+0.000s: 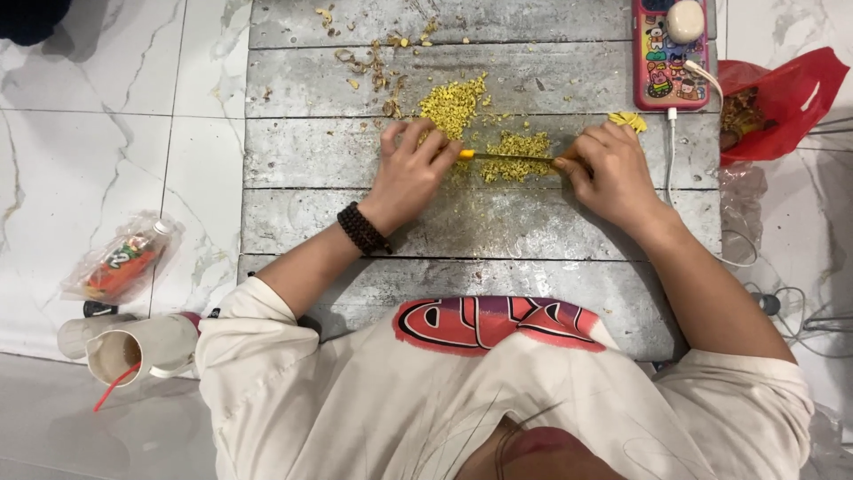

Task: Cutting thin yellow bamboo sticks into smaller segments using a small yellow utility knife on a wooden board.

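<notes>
From the head camera, a person sits at a grey plank table (293, 213) on a marble floor. The right hand (613, 173) is closed around the handle of a thin knife (506, 156), whose blade lies flat and runs leftward across the middle of the table. The left hand (410, 173), a dark bead bracelet (362, 229) at its wrist, presses curled fingertips on the blade's tip end, just beside the chopped yellow bits (515, 145) under the blade. A second heap of finer yellow pieces (453, 102) lies toward the far edge, already cut, with brownish scraps (373, 62) beyond it. One uncut yellow flower (627, 120) rests near the right hand. A phone (671, 53) sits at the far right corner, a red bag (782, 102) off the right edge.
</notes>
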